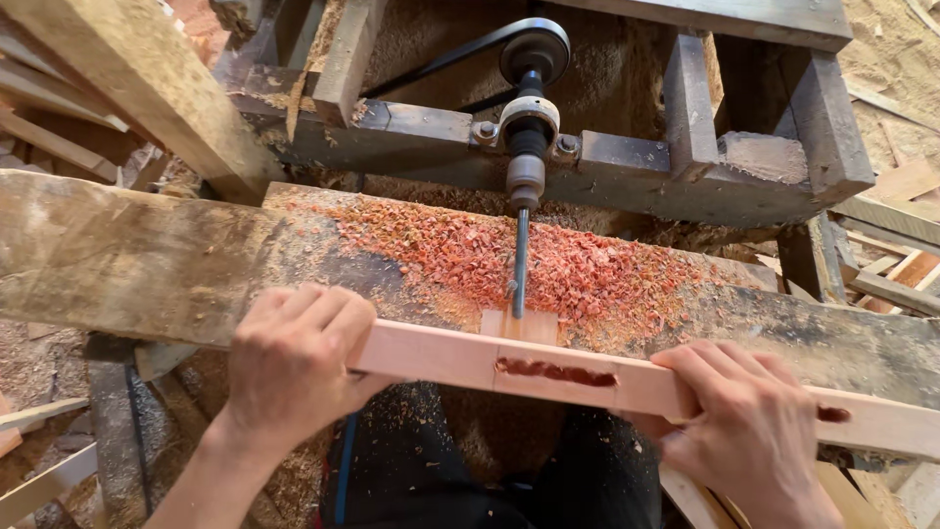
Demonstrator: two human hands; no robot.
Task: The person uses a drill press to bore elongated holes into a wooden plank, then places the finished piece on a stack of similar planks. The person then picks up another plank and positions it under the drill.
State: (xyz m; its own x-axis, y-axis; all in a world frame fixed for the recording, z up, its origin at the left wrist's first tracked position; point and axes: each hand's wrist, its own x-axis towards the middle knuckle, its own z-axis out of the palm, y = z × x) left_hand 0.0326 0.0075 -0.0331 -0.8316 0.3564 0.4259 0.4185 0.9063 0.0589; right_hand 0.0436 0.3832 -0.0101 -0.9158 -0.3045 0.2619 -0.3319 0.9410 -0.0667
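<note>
No bin or box showed; the nearest thing to a container was the slot [555,372] cut in the top face of the pale bar [441,355], between the two hands, and it was packed with red chips. A second, smaller slot [833,414] sat just beyond the right hand, toward that end of the bar.

The bar lay across a rough, dark plank [137,260] that served as the bench, running under and ahead of both hands. Ahead of the hands, a heap of red shavings [509,255] covered the plank's middle. A drill bit [520,264] reached back from a chuck [526,176] toward the bar, its tip meeting the far side of the bar just ahead of the packed slot. Farther off stood the machine's dark timber frame [627,162], with a belt [441,59] on a pulley [535,47]. Sawdust covered the ground, and loose boards [896,255] lay beyond the right hand; a heavy beam [127,88] slanted past the left.

The left hand [294,358] was curled shut over the bar, fingers wrapped down its far side. The right hand [744,421] gripped the bar likewise, fingers folded over its top edge. Dark trousers showed below, between the arms.
</note>
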